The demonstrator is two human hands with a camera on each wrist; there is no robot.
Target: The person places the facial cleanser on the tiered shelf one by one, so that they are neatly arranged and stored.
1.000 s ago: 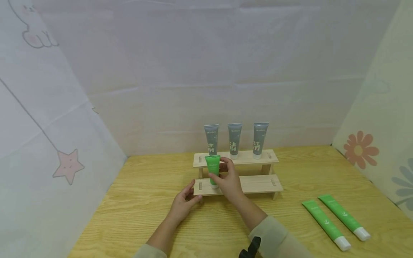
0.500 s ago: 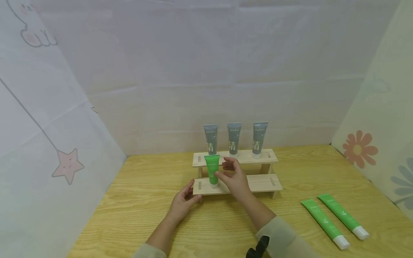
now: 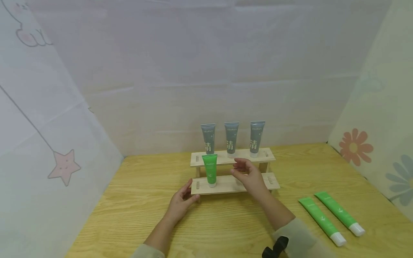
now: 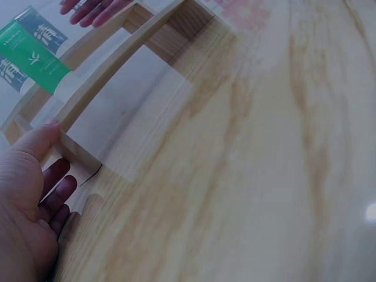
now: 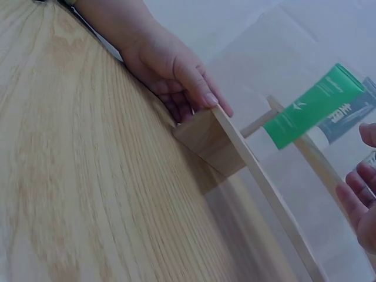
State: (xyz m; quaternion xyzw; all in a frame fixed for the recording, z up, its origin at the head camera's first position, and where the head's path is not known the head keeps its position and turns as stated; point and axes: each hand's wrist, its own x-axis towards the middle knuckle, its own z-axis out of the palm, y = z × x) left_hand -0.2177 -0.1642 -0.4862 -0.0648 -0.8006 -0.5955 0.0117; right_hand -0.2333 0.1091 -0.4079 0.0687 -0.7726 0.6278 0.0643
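Observation:
A green squeeze tube (image 3: 210,168) stands upright on its white cap near the left end of the lower step of a two-step wooden display rack (image 3: 232,185). My left hand (image 3: 179,204) holds the left end of that lower step; in the left wrist view its thumb (image 4: 40,140) touches the board's end and the other fingers curl beside the leg. To the right of the tube, above the lower step, my right hand (image 3: 253,181) hangs with relaxed fingers and holds nothing. A gap separates it from the green tube (image 5: 317,106) in the right wrist view.
On the upper step stand three grey-blue tubes, left (image 3: 209,138), middle (image 3: 231,138) and right (image 3: 257,136). Two more green tubes, one nearer (image 3: 319,216) and one farther (image 3: 337,209), lie on the wooden table (image 3: 145,186) at right. Printed cloth walls surround the table.
My right hand has let go of the green tube and moved right, away from it. The tube stays standing on the lower step. My left hand keeps its place at the rack's end.

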